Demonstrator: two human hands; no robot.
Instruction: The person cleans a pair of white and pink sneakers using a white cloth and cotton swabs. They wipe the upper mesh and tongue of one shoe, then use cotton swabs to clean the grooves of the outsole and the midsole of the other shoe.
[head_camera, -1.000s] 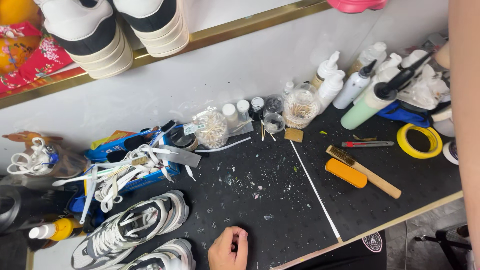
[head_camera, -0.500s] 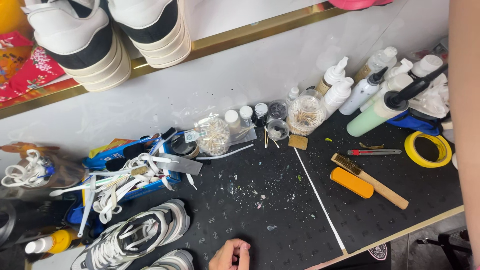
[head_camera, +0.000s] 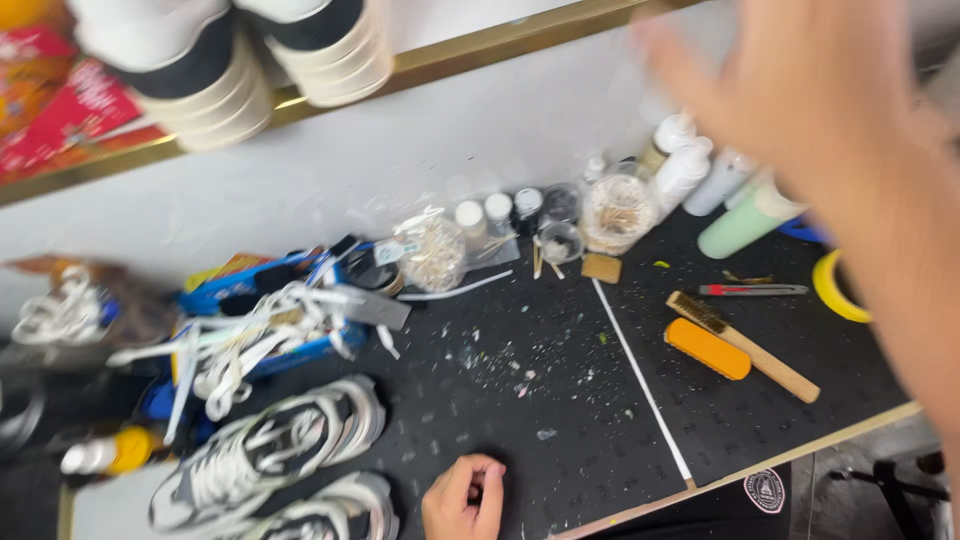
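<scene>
left hand (head_camera: 462, 498): curled shut, empty, resting on black bench (head_camera: 560, 400) nr grey sneakers (head_camera: 265, 450)
right hand (head_camera: 800, 90): raised, blurred, fingers spread open, holds nothing, above bottles (head_camera: 690, 170)

The left hand (head_camera: 462, 498) rests on the mat (head_camera: 560, 400) at 6 o'clock, with 2 sneakers (head_camera: 270, 450) just at its 9 o'clock. The right hand (head_camera: 830, 90) hangs at 2 o'clock, before the bottles (head_camera: 690, 170). The brush (head_camera: 742, 347) lies at 3 o'clock, the laces box (head_camera: 250, 330) at 9 o'clock.
</scene>
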